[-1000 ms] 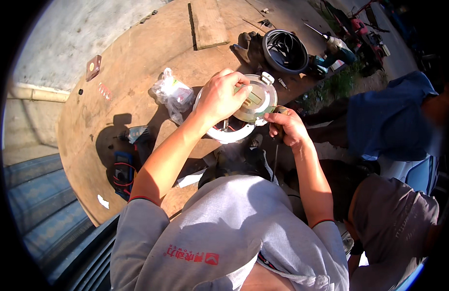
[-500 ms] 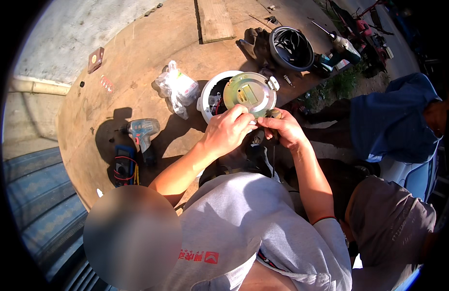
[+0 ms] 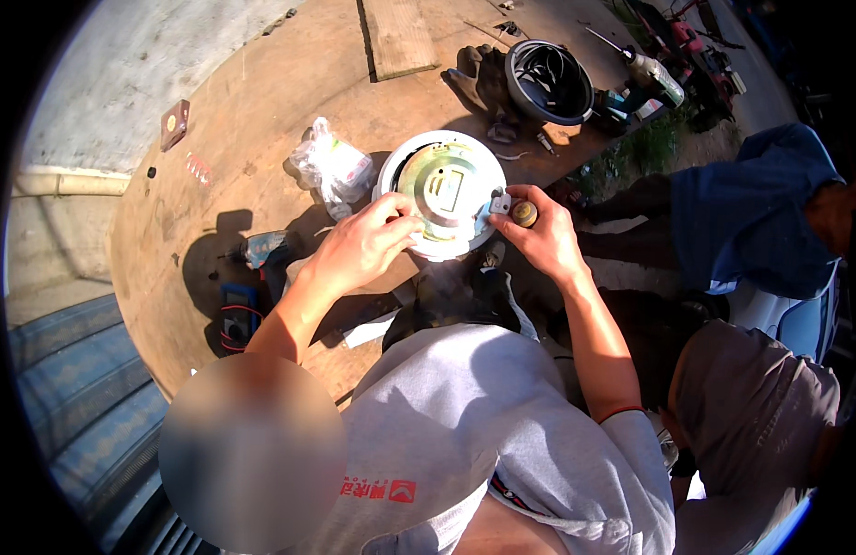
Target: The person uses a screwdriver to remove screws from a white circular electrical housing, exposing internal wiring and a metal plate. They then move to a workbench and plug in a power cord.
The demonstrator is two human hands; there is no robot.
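Observation:
A round, yellowish metal plate (image 3: 421, 190) lies over a white round housing (image 3: 444, 139), whose rim shows around it. My left hand (image 3: 365, 242) is closed, thumb and fingers pinching at the plate's near left edge. At the right rim, my right hand (image 3: 546, 236) is closed around a tool with a round brown handle end (image 3: 525, 215); its shaft is hidden. The thumb and forefinger of that hand also touch a small pale bracket (image 3: 500, 202) on the plate's right edge. Wires inside the housing are covered.
Left on the wooden table (image 3: 261, 111) are a plastic bag (image 3: 332, 166), a cordless driver (image 3: 266, 250) and a blue meter (image 3: 237, 319). Beyond lie dark gloves (image 3: 483, 79), a bowl of black cables (image 3: 550, 83) and a drill (image 3: 652, 81). Other people (image 3: 756, 217) are at the right.
The plate has shifted left and now lies over the housing. My hands, close together at its near edge before, have spread to its left and right sides.

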